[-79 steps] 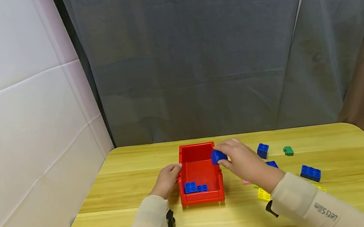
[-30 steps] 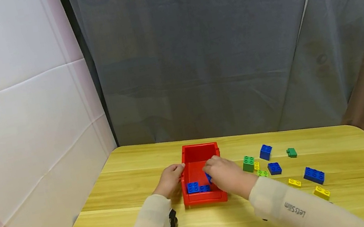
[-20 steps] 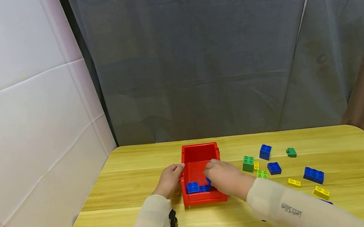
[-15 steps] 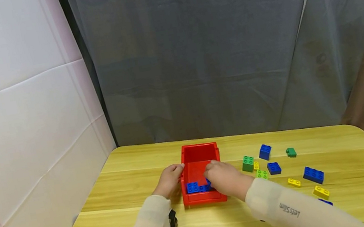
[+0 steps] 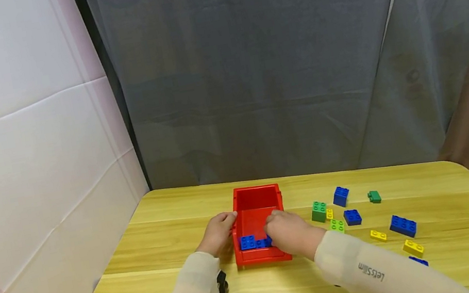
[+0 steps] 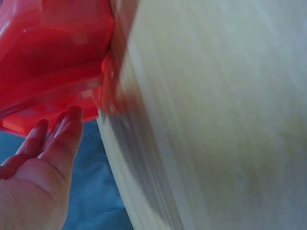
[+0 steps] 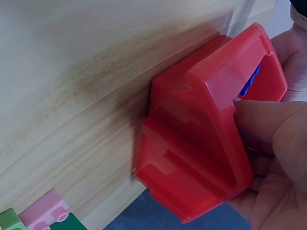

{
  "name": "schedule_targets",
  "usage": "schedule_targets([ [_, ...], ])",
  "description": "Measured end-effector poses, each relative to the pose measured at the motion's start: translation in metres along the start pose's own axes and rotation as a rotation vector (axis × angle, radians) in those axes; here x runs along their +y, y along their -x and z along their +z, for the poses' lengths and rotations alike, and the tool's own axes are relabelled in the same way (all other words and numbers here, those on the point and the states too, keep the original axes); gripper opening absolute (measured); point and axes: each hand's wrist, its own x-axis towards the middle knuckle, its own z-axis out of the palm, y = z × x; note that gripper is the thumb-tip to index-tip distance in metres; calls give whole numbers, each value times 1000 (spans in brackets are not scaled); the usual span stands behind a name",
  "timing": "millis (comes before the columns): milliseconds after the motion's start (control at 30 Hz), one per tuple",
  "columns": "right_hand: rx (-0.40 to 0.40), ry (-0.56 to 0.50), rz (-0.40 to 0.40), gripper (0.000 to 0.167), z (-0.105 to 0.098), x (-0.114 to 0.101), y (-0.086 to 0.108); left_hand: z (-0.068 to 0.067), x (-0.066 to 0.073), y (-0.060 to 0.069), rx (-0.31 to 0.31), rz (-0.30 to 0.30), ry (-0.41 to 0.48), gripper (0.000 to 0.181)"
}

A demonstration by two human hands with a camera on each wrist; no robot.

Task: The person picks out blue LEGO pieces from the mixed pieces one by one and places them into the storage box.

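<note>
A red plastic storage bin (image 5: 263, 255) stands on the wooden table. Two blue toy bricks, one a four-stud brick (image 5: 247, 242), sit side by side against its near wall. My left hand (image 5: 218, 233) rests at the bin's left side, its fingertips touching the rim; in the left wrist view its fingers (image 6: 64, 143) lie straight beside the red wall. Reaching over the right wall, my right hand (image 5: 289, 230) holds a third blue brick (image 5: 269, 240) low in the bin, next to the other two. The hand covers most of that brick, and the right wrist view hides its fingertips.
To the right lie loose bricks: a green one (image 5: 319, 211), a lime one (image 5: 337, 225), several blue ones including a long brick (image 5: 403, 225), yellow ones (image 5: 413, 248) and a small dark-green piece (image 5: 373, 197). A pink brick (image 7: 45, 209) shows in the right wrist view.
My right hand has carried the blue brick from above the bin's right rim down and toward me into its near end. Over the last half second it barely moves. The left hand keeps its place.
</note>
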Motion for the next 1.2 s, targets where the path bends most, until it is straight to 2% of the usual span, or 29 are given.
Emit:
schedule_targets([
  [233, -16, 31, -15, 10, -2, -1, 1, 0, 0, 0, 0, -5, 9, 44],
  [400, -63, 34, -9, 14, -2, -1, 1, 0, 1, 0, 0, -5, 13, 44],
  [767, -169, -8, 78, 26, -5, -5, -2, 0, -1, -1, 7, 3, 19, 42],
  [1200, -107, 41, 46, 13, -5, -6, 0, -1, -2, -3, 2, -26, -3, 43],
])
